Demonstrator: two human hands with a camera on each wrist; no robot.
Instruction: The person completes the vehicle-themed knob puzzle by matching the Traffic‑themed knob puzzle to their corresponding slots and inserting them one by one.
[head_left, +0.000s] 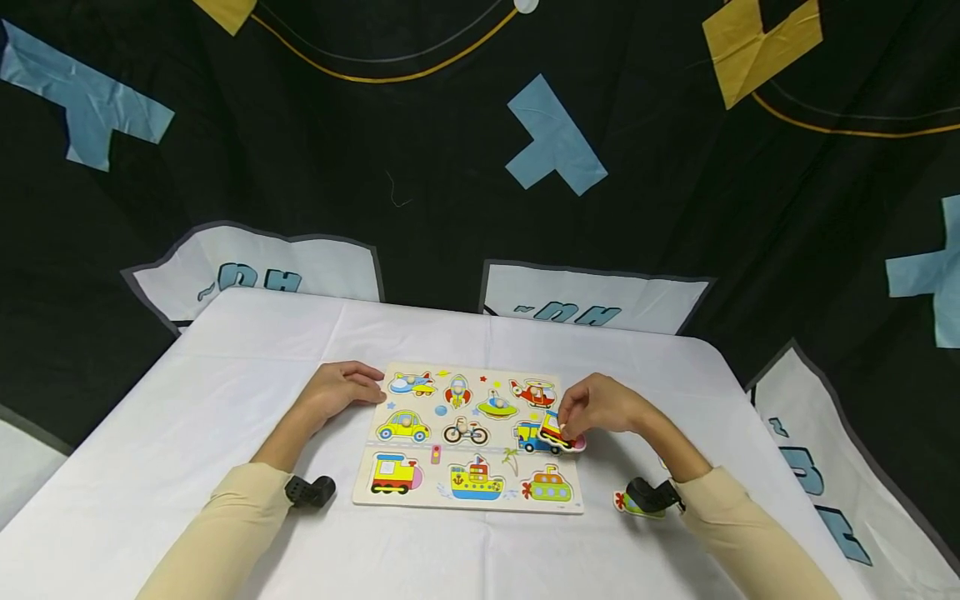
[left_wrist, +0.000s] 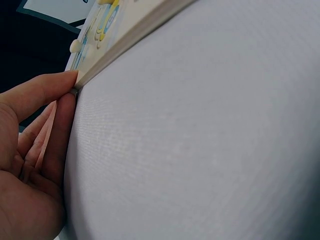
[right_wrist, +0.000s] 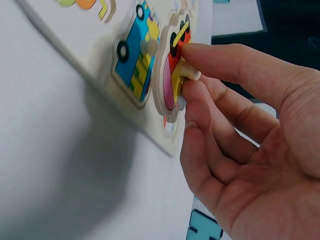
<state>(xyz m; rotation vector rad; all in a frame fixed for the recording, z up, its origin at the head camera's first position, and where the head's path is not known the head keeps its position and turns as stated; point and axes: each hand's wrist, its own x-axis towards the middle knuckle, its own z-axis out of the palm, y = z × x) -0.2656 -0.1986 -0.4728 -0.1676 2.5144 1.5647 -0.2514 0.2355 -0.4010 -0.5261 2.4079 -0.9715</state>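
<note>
A wooden peg puzzle board (head_left: pixel 468 504) with colourful vehicle pictures lies on the white table. My right hand (head_left: pixel 603 404) pinches a train puzzle piece (head_left: pixel 555 432) by its knob, thumb on one side and fingers on the other. In the right wrist view the train piece (right_wrist: pixel 170 70) is tilted close beside the blue and yellow bus piece (right_wrist: pixel 137 57), whose knob shows. My left hand (head_left: pixel 345 387) is at the board's upper left corner. In the left wrist view, thumb and fingertip (left_wrist: pixel 65 77) pinch the edge of the puzzle board (left_wrist: pixel 125 45).
A submarine piece (head_left: pixel 637 507) lies on the tablecloth (head_left: pixel 420 554) right of the board, partly covered by the right wrist camera (head_left: pixel 651 496). Knobbed pieces such as the car (head_left: pixel 403 427) and the bicycle (head_left: pixel 465 431) sit in the board. Behind the table hangs a black cloth (head_left: pixel 442 225).
</note>
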